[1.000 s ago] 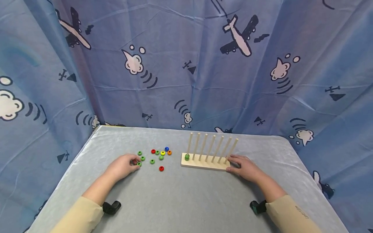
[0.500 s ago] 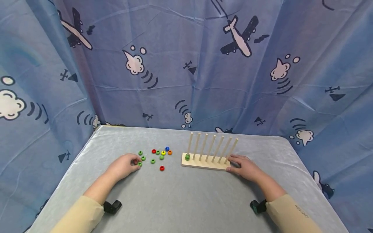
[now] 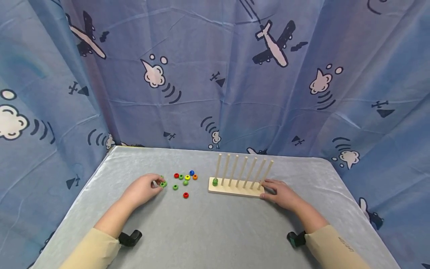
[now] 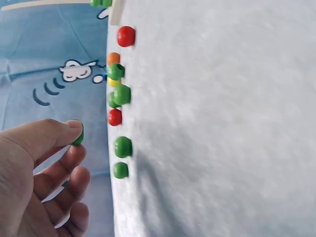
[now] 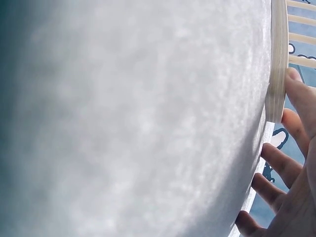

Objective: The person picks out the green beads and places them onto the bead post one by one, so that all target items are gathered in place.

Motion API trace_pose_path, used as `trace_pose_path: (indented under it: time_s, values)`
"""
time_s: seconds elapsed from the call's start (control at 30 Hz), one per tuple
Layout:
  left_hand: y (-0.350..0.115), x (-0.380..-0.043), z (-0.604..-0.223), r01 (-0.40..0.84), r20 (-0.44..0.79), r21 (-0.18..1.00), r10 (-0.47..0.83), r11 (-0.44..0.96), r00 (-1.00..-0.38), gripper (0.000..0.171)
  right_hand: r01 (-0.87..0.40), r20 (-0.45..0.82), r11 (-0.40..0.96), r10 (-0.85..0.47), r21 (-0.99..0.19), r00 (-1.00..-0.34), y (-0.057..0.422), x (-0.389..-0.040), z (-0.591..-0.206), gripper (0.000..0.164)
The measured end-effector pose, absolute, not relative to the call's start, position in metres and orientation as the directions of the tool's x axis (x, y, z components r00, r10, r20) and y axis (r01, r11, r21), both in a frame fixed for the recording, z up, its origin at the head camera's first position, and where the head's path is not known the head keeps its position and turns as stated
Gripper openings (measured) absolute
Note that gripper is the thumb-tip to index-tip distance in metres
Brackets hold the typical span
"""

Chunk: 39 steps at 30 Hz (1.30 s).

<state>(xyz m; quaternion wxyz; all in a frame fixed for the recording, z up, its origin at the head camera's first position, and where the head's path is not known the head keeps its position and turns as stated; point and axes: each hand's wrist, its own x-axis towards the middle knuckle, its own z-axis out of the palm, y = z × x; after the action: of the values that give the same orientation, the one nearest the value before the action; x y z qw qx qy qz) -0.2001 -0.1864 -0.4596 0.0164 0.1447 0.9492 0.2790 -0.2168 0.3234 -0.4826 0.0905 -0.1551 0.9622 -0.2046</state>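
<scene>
Between thumb and index finger, my left hand [image 3: 141, 190] pinches a green bead [image 4: 78, 137], raised off the table in the left wrist view. The other fingers are loosely bent. My right hand [image 3: 281, 194] grips the right end of a wooden peg board [image 3: 231, 191], thumb at its front edge [image 5: 277, 94] and index finger around the end. Several upright pegs [image 3: 246, 168] stand in a row on the board. Green beads [image 3: 215, 182] are threaded at the foot of the leftmost peg; their exact number is hard to tell.
Loose beads lie between my left hand and the board: several green ones [image 3: 175, 187], a red bead [image 3: 186, 195] in front, another red bead [image 3: 176, 175], a yellow [image 3: 187, 177], an orange [image 3: 195, 177] and a blue bead [image 3: 192, 172]. A patterned curtain [image 3: 188, 112] hangs behind the table.
My left hand has lifted the green bead slightly up and away from its place on the table. The right hand and peg board have stayed put.
</scene>
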Motion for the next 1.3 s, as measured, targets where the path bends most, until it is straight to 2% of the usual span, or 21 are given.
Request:
trace_pose_path:
  time_s: [0.43, 0.73, 1.13, 1.3]
  values:
    - [-0.165, -0.201, -0.432, 0.255, 0.069, 0.572, 0.265, 0.78, -0.962, 0.024, -0.262, -0.1, 0.864, -0.334, -0.43, -0.937, 0.32, -0.215, -0.479, 0.063]
    - [-0.139, -0.207, -0.414, 0.312, 0.131, 0.603, 0.295, 0.734, -0.947, 0.022, -0.256, -0.112, 0.868, -0.331, -0.426, -0.937, 0.322, -0.215, -0.48, 0.064]
    - [-0.098, -0.217, -0.397, 0.315, 0.14, 0.634, 0.296, 0.706, -0.945, 0.022, -0.248, -0.116, 0.866, -0.326, -0.434, -0.938, 0.322, -0.214, -0.48, 0.065]
    - [-0.082, -0.222, -0.39, 0.366, 0.199, 0.636, 0.315, 0.679, -0.928, 0.02, -0.255, -0.106, 0.865, -0.33, -0.432, -0.938, 0.324, -0.215, -0.481, 0.064]
